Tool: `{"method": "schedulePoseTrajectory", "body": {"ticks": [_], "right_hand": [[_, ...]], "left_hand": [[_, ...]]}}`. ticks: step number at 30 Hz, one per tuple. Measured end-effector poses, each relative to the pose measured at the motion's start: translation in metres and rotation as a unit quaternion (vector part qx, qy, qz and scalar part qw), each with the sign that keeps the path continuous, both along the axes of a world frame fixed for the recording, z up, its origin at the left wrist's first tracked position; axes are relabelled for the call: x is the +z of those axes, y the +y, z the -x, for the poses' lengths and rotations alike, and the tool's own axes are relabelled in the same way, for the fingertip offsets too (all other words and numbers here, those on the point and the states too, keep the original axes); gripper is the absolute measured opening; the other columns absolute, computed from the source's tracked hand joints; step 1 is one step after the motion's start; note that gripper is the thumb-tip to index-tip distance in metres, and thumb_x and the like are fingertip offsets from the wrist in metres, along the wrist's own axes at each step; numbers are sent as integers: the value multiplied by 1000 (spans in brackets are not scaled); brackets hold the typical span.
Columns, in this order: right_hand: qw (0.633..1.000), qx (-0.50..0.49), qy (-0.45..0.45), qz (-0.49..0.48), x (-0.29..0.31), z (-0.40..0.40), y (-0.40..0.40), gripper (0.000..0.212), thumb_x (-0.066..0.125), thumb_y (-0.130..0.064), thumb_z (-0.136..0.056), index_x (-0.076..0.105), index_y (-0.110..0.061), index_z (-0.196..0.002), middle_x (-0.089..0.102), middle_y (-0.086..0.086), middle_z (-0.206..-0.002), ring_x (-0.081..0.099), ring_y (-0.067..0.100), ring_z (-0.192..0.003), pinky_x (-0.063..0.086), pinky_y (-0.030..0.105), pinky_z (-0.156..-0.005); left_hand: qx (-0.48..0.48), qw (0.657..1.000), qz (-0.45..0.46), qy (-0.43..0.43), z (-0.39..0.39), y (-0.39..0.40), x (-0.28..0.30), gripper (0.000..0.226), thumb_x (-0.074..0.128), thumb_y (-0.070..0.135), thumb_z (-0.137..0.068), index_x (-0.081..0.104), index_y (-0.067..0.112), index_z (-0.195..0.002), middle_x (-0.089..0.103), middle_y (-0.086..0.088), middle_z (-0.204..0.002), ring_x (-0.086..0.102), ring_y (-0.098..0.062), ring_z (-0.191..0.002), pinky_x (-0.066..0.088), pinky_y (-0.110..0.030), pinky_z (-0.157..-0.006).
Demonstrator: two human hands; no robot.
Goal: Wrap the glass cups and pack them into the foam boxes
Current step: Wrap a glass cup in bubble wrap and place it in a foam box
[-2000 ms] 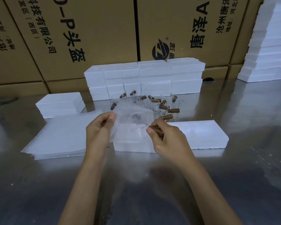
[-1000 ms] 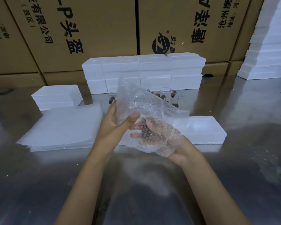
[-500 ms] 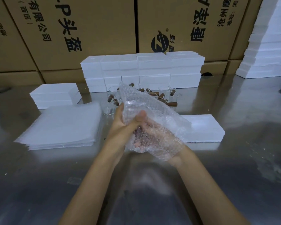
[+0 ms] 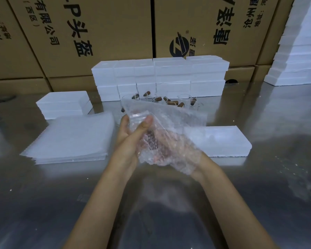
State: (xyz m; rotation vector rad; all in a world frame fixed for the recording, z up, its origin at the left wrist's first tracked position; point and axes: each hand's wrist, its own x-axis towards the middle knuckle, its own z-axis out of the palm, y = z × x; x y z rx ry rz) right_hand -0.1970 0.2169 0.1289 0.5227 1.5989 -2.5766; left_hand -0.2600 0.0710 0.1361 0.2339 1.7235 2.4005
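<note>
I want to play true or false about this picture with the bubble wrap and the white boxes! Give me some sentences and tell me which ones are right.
1. Both hands hold the bubble wrap. True: the left hand pinches its edge with the thumb, and the right hand is under it.
2. The pile of flat sheets lies to the right of the hands. False: it lies to the left.
3. Glass cups stand in front of the wall of white foam boxes. True.
4. The table is wooden. False: it is shiny metal.
5. Brown cardboard boxes stand behind the foam boxes. True.
</note>
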Motion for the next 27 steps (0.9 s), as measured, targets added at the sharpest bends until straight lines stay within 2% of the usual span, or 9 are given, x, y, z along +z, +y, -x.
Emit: {"method": "schedulePoseTrajectory", "body": {"ticks": [3,7,9,11,13,15,17,21,27], "right_hand": [[977,-68,195,-60,15,4,5,19,65,-2,-87,75,-19,-90,76,7,-96,73,16,-84,60,25,-67],[906,-308,193,-216,9,15,22,23,55,5,-88,68,-14,-82,70,3,-77,62,14,-65,50,25,-61],[926,-227,158,-258,6,14,23,24,51,6,-87,63,-15,-85,67,10,-87,58,17,-60,44,26,-48],[951,-13,144,-274,5,11,18,20,57,0,-88,63,-17,-95,67,15,-96,61,17,-58,41,25,-39],[933,133,145,-301,1,7,6,22,75,-22,-84,64,-24,-103,69,8,-98,65,17,-64,43,26,-41],[919,133,148,-339,0,6,-8,36,82,-48,-73,67,-29,-99,68,-3,-81,60,10,-61,43,25,-48],[932,41,178,-313,2,8,-14,30,81,-47,-76,72,-24,-94,66,-7,-69,56,3,-54,41,19,-50],[956,-125,172,-203,9,10,-2,19,76,-31,-84,78,-13,-86,70,5,-72,54,11,-53,44,25,-50],[973,-152,141,-104,11,15,19,9,75,-24,-86,72,-16,-89,75,-14,-81,67,5,-72,51,28,-60]], "left_hand": [[33,995,-88,-31,8,-8,3,95,85,38,-73,38,15,-153,55,-11,-146,57,-26,-128,44,-48,-109],[1,978,-205,-37,15,-21,2,61,73,36,-86,58,11,-139,65,-13,-134,63,-31,-123,45,-50,-109],[-15,969,-243,-43,15,-23,1,56,70,39,-89,60,14,-138,64,-12,-135,63,-29,-123,47,-48,-108],[-14,966,-256,-39,15,-20,0,50,65,41,-93,62,15,-136,64,-11,-135,63,-28,-123,47,-47,-108],[-29,966,-253,-35,12,-15,0,48,57,46,-98,62,14,-134,64,-12,-135,62,-29,-125,47,-48,-108],[-52,970,-237,-31,8,-8,-1,46,53,47,-100,68,14,-128,65,-14,-132,62,-32,-123,52,-49,-100],[-60,973,-223,-22,5,-1,-1,42,53,41,-100,68,11,-126,66,-17,-129,65,-33,-117,55,-47,-90],[-74,979,-189,-8,2,7,-4,46,68,24,-87,60,9,-130,64,-16,-134,61,-32,-124,50,-39,-102],[-74,991,-111,6,0,10,-8,75,74,8,-73,46,5,-142,73,-8,-119,68,-25,-113,57,-34,-89]]}}
